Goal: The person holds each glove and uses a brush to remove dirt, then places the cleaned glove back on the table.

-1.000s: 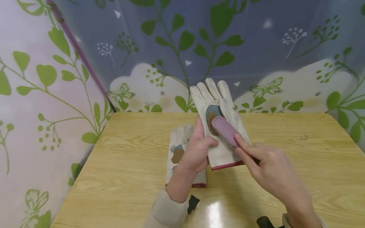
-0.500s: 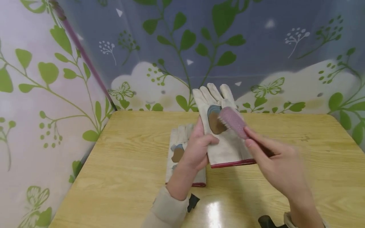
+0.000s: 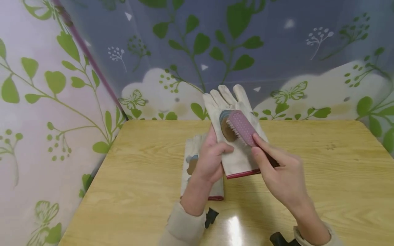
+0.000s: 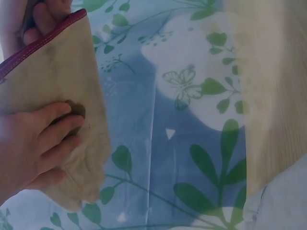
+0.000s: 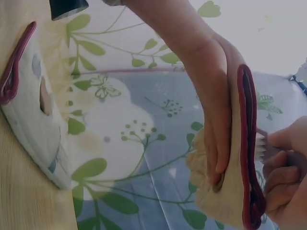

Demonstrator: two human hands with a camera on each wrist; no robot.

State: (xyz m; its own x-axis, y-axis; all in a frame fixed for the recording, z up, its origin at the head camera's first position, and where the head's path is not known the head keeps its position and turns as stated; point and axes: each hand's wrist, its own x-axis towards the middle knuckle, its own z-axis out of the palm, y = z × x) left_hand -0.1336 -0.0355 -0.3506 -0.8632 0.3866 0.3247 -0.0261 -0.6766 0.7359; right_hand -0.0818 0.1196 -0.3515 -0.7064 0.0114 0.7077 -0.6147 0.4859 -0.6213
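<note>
My left hand (image 3: 212, 159) holds an off-white work glove (image 3: 241, 160) up over the table. The thumb lies on its front, and the fingers (image 4: 55, 134) spread across its back. The glove has red cuff trim and a brown-and-blue printed patch. My right hand (image 3: 284, 177) grips a brush (image 3: 243, 128) with a pink dotted back and pale bristles. Those bristles lie at the patch; whether they touch it is hard to tell. Most of the handle is hidden in the fingers. A second, matching glove (image 3: 218, 188) lies on the table, partly behind the left forearm.
The wooden table (image 3: 138, 191) runs back to a leaf-patterned wall covering (image 3: 172, 82). Near the left sleeve lies a small black piece (image 3: 211, 217). A black cylindrical object (image 3: 278, 238) shows by the right wrist at the bottom edge.
The brush swings right, off the patch, by half a second ago, then returns left over it. The held glove shifts slightly left and up. The glove on the table stays put.
</note>
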